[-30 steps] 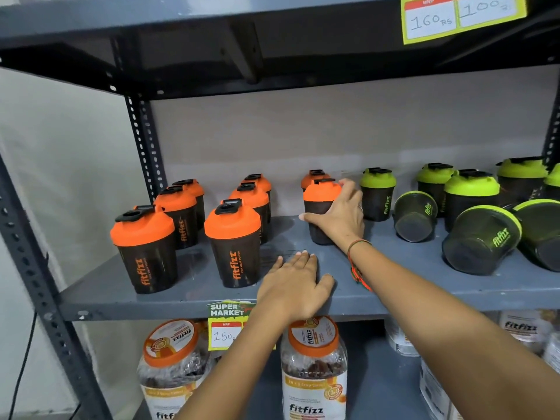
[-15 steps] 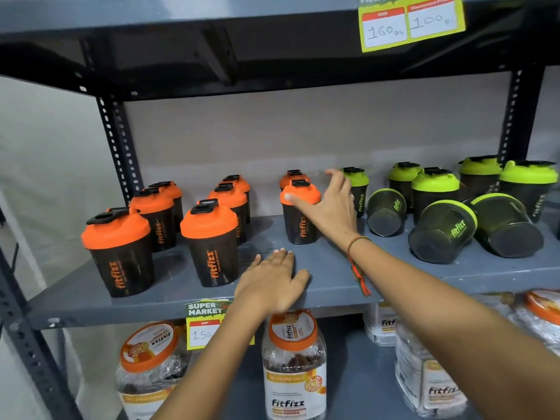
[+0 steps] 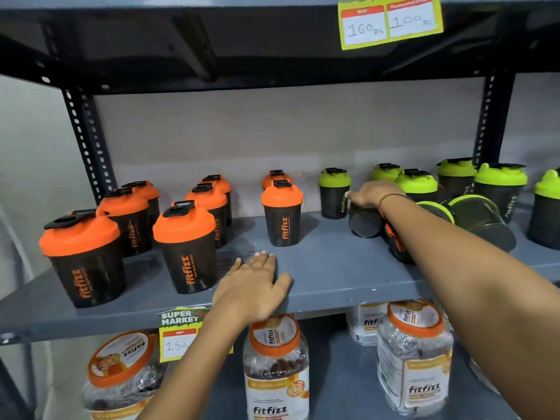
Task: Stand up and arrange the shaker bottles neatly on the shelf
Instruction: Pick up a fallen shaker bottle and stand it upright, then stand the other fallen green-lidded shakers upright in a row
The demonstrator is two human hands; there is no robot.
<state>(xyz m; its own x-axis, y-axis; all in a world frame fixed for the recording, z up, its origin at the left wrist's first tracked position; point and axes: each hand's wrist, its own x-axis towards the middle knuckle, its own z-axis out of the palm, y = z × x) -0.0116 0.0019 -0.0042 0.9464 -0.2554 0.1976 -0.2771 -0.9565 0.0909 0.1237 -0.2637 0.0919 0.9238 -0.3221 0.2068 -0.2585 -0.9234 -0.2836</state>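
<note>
- Reaching your right hand [image 3: 368, 194] onto a tipped green-lid shaker [image 3: 365, 221] at 2 o'clock; fingers draped over it, can't tell if closed.
- Your left hand [image 3: 253, 287] lies flat and empty on the shelf [image 3: 333, 268] edge.
- Orange-lid shakers [image 3: 185, 247] at 9 o'clock all upright: done.
- Two more tipped green ones [image 3: 481, 222] at 3 o'clock left.

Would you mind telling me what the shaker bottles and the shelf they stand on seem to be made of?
The shaker bottles look like plastic: dark, slightly see-through smoky bodies with printed logos and matte moulded orange or green lids. The shelf looks like grey painted metal, given its thin folded front edge and the perforated upright; I cannot confirm either by sight.
</note>
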